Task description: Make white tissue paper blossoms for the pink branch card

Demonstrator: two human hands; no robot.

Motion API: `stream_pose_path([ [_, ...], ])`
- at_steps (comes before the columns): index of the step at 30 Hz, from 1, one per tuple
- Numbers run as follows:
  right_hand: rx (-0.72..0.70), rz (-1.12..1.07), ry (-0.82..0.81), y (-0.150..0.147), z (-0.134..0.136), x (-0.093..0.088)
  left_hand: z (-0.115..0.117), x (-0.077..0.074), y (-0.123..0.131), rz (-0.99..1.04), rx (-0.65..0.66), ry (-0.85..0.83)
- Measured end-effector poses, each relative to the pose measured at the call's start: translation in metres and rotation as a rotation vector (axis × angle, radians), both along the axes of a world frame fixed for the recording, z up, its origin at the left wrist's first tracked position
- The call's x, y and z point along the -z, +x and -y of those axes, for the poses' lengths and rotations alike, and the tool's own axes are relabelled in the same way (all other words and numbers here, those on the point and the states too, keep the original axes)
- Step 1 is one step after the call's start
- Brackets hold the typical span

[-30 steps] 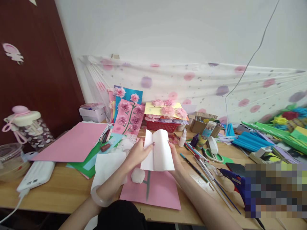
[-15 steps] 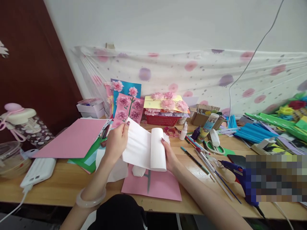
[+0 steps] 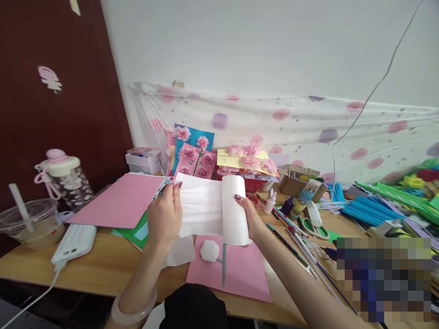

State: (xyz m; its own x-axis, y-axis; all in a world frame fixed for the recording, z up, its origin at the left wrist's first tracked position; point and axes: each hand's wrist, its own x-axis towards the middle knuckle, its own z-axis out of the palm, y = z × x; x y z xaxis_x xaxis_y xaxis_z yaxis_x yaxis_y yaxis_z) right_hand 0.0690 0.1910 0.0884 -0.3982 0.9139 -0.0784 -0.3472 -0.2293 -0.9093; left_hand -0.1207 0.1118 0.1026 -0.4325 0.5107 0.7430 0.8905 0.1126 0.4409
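Spanning the left hand [image 3: 166,217], pinching its loose end, and the right hand [image 3: 249,214], clasping its roll [image 3: 234,210], white paper [image 3: 200,205] could tear under uneven pulling; a slack right grip could drop the roll onto the pink card [image 3: 245,274] below the hands.

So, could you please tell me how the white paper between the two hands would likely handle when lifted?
The white paper is probably floppy, as soft creases run across the stretch between the left hand and the right hand. It looks thin, so it is likely light for its size. Its curled part might loosen if the right hand let go.
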Motion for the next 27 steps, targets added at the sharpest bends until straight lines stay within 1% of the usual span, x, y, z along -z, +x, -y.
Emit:
stream_pose_path([
  [2,-0.016,0.03,0.097,-0.005,-0.001,-0.009,0.004,-0.005,-0.005,0.005,-0.018,0.018],
  [5,-0.015,0.077,0.198,-0.016,-0.005,-0.023,0.008,-0.014,-0.013,0.004,-0.069,0.066],
  [8,-0.027,0.121,0.263,-0.033,-0.01,-0.032,0.009,-0.021,-0.026,0.02,-0.144,0.099],
  [10,-0.049,0.146,0.292,-0.044,-0.013,-0.035,0.01,-0.022,-0.035,0.038,-0.176,0.096],
  [14,-0.086,0.192,0.304,-0.062,-0.011,-0.036,0.015,-0.016,-0.053,0.08,-0.184,0.077],
  [18,-0.089,0.24,0.365,-0.077,-0.008,-0.034,0.019,-0.008,-0.067,0.128,-0.189,0.044],
  [21,-0.108,0.248,0.348,-0.086,-0.01,-0.032,0.022,-0.005,-0.076,0.123,-0.209,0.032],
  [24,-0.092,0.271,0.35,-0.093,-0.012,-0.029,0.022,-0.003,-0.082,0.097,-0.231,0.034],
  [27,-0.09,0.289,0.359,-0.101,-0.011,-0.026,0.019,0.0,-0.081,0.084,-0.241,0.019],
])
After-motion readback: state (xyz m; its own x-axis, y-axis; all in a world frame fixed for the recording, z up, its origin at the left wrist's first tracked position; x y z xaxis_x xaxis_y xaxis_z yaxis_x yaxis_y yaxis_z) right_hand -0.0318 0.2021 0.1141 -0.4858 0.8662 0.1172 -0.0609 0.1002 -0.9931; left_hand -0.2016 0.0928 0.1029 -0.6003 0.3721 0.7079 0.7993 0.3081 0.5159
